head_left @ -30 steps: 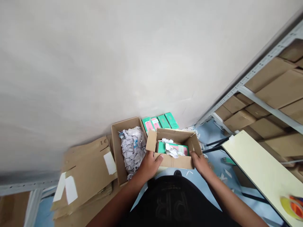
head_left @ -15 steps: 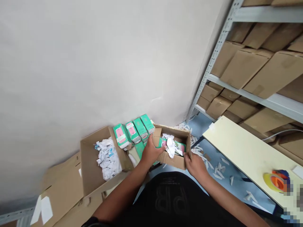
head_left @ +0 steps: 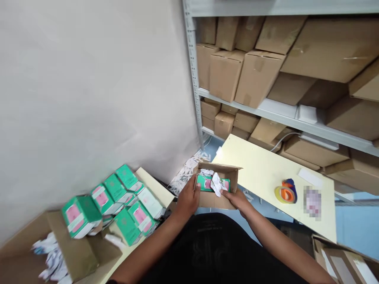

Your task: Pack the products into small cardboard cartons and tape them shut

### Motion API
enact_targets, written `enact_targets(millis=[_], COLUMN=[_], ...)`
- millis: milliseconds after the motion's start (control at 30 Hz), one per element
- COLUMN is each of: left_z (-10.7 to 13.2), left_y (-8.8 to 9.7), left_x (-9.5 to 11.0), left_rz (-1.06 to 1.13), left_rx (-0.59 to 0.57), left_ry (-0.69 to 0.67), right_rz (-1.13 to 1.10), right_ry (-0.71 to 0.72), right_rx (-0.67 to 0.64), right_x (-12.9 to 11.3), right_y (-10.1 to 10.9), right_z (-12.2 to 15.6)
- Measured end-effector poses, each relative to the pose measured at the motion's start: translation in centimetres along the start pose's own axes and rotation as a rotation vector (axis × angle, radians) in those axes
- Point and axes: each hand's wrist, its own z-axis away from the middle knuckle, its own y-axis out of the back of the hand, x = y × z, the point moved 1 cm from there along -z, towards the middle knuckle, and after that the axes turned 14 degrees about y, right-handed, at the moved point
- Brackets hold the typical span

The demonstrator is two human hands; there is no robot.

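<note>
Between my hands, in front of my body, is a small open cardboard box (head_left: 217, 202). Inside it lie green and pink product boxes (head_left: 204, 182) with crumpled white paper (head_left: 217, 184) on top. My left hand (head_left: 188, 197) is closed on the box's left side, its thumb over the edge. My right hand (head_left: 237, 199) grips the near right corner, with its thumb reaching inside beside the paper. Several green and pink boxes (head_left: 114, 188) stand stacked to the left, apart from my hands.
A large carton (head_left: 74, 248) holding crumpled paper (head_left: 53, 256) is at lower left. To the right, a pale table (head_left: 254, 161) carries a tape dispenser (head_left: 286, 192). Metal shelving (head_left: 194, 75) full of cartons (head_left: 226, 73) stands behind it. Paper strips (head_left: 189, 169) litter the floor by the wall.
My view has turned right, bringing more of the shelves and pale table into sight. The held cardboard box has swung toward the table. My right thumb now reaches over its near edge.
</note>
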Motion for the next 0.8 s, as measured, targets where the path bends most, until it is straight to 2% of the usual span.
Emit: enact_targets(millis=[67,133,267,433,533,700,800], left_z=[-1.5,-3.5,-8.9,-16.3,-19.7,-23.2,-24.2], left_y=[-2.0,-3.5,-6.4,-11.3,-14.8,-19.9,-22.7], left_x=[1.3,2.5,4.6,5.9,6.3,7.5,8.7], left_rz=[-0.041,-0.051,0.009,0.137,0.186,0.18,0.164], left_rx=[-0.05,-0.111,-0.287,-0.534,-0.631,-0.712,-0.744], left_ry=[-0.066,-0.104,-0.117,-0.133,-0.134,-0.127,-0.225], right_rz=[-0.038,0.018,0.121,0.336,0.421,0.265,0.228], right_ry=[-0.023,-0.094,-0.218,-0.295,-0.357,-0.388,-0.368], right_rx=[0.119,0.242,0.433,0.491,0.535,0.701,0.712], right_x=[1.3,2.6,5.0,5.6,5.8,8.1,10.1], right_y=[1.0,2.1,4.8,8.1,9.6,12.3,14.4], right_z=[-1.0,-1.9,-3.3,-4.5,-5.8,-7.9,-9.2])
